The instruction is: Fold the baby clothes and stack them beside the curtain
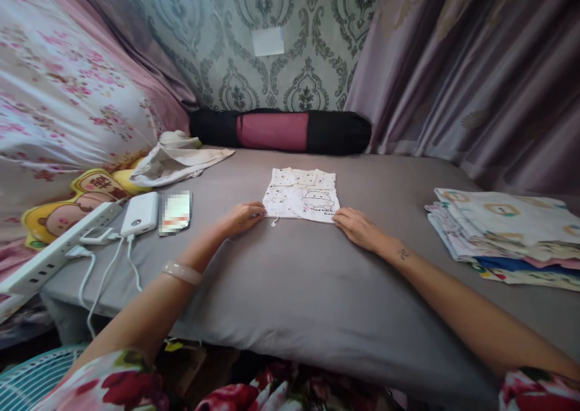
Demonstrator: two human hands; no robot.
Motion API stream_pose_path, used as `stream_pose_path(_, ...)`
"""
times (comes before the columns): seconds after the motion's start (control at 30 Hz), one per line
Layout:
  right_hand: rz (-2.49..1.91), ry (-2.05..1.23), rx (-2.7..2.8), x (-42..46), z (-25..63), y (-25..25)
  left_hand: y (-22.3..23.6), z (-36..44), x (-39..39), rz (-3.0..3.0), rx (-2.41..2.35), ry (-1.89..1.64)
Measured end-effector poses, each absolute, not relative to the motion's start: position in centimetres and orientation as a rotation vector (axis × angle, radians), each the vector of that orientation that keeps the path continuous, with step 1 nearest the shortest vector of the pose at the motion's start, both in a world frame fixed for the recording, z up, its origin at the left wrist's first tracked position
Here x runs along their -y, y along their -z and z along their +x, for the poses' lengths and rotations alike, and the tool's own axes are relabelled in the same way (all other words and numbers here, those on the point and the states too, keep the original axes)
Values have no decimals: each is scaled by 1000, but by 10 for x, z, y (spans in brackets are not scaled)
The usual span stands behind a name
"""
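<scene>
A small white baby shirt (299, 194) with a cartoon animal print and scattered little motifs lies folded flat in the middle of the grey-covered surface. At its lower left corner, my left hand (244, 217) has its fingers closed on the edge. My right hand (356, 225) grips the opposite lower corner with thumb and fingers together. A thin white tie string hangs from the shirt's near edge, close to the left corner. Under the fingertips, the fabric is partly hidden.
To the right sits a stack of folded clothes (512, 223). A white power strip (58, 248), a white power bank (140, 211) with cables, and a blurred packet (175, 213) are at left. A crumpled pale garment (181, 163) and a black-and-maroon bolster (272, 131) lie farther back.
</scene>
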State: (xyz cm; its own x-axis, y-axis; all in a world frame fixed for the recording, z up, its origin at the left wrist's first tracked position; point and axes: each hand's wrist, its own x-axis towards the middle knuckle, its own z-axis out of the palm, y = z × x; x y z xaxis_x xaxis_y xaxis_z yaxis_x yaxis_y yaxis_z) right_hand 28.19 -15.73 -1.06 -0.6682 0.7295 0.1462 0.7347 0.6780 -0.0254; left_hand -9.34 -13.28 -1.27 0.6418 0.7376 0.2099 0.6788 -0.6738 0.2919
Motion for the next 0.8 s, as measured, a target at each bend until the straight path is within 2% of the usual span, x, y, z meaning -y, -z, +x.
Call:
stream_pose_path(0.3,-1319,118,2802,162,272,2,10,-84,132,2799,-1195,-326)
stream_pose_path(0.57,-1225,-269,2405,145,276,14,0,-74,126,2386,-1539,-534)
stream_pose_path(0.8,-1238,-250,2417,141,275,18,-1,-73,115,2362,-1534,-686)
